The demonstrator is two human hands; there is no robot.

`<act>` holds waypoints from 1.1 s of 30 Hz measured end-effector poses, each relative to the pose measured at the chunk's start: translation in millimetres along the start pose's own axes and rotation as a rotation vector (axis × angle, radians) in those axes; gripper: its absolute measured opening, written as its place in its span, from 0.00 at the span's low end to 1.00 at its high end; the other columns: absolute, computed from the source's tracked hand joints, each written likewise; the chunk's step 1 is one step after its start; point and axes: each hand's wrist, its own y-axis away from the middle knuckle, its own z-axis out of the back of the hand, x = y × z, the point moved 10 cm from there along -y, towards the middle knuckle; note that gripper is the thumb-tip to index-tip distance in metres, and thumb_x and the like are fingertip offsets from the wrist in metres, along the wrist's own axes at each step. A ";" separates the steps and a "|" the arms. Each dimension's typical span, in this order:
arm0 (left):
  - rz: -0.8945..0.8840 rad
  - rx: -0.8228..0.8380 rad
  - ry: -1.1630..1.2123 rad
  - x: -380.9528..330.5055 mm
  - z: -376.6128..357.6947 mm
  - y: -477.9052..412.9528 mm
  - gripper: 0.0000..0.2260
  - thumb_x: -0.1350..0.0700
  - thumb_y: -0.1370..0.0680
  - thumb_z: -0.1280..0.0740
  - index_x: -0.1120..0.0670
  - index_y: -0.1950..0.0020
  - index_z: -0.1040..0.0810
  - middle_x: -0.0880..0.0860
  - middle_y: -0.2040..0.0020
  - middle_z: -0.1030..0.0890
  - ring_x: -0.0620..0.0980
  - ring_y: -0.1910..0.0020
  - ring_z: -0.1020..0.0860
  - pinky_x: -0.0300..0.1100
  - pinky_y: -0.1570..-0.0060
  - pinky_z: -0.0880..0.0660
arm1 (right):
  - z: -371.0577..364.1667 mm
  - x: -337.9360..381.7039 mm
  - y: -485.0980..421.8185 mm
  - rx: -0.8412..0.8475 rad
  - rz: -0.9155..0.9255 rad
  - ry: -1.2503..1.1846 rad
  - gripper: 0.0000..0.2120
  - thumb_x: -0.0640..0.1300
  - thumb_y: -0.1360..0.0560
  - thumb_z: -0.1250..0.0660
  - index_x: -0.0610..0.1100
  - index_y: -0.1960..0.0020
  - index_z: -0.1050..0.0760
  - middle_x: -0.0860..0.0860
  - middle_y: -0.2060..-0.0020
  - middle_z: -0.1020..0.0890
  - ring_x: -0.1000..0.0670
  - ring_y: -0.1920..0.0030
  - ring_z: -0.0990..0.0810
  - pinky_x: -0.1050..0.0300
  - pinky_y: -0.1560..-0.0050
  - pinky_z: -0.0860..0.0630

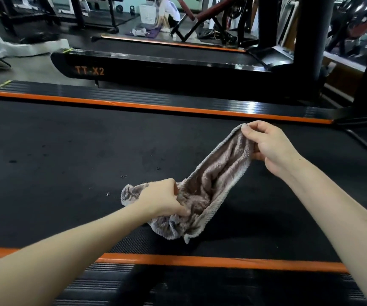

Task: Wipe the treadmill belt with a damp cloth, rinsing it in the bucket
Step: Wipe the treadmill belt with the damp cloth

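Observation:
A grey-brown fluffy cloth [213,180] hangs stretched between both hands above the black treadmill belt [67,164]. My left hand [162,198] grips the bunched lower end of the cloth near the belt's near side. My right hand [266,146] pinches the cloth's upper corner, higher and further right. The cloth's lower folds touch or nearly touch the belt. A few small wet spots show on the belt to the left of the cloth. No bucket is in view.
Orange strips [178,260] line the belt, with ribbed black side rails [116,99] beyond them. A second treadmill marked TT-X2 [89,70] stands behind. A black upright post [310,40] rises at the right. A person crouches by a white basket [148,14] far back.

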 end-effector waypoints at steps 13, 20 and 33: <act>0.080 -0.211 0.439 49.4 112.1 -59.5 0.04 0.62 0.25 0.32 0.55 0.58 0.24 0.55 0.64 0.22 0.50 0.71 0.26 0.40 0.73 0.28 | 22.6 -28.8 -43.8 -0.089 -0.095 0.143 0.05 0.43 0.21 0.37 0.46 0.55 0.24 0.47 0.58 0.20 0.49 0.60 0.22 0.51 0.59 0.26; -0.178 -0.649 0.490 -4.3 260.1 -75.9 0.04 0.64 0.24 0.34 0.55 0.53 0.24 0.50 0.66 0.26 0.43 0.68 0.30 0.29 0.69 0.32 | 48.2 66.4 -89.8 -0.293 0.181 -0.073 0.04 0.45 0.21 0.37 0.49 0.54 0.24 0.52 0.62 0.21 0.53 0.59 0.22 0.55 0.56 0.26; -0.388 0.171 0.088 -9.2 150.9 -25.2 0.08 0.62 0.25 0.31 0.48 0.57 0.22 0.50 0.65 0.18 0.44 0.68 0.23 0.36 0.65 0.25 | 43.2 -48.6 4.0 0.238 -0.255 -0.027 0.05 0.44 0.33 0.30 0.44 0.61 0.24 0.44 0.63 0.24 0.47 0.64 0.24 0.54 0.62 0.26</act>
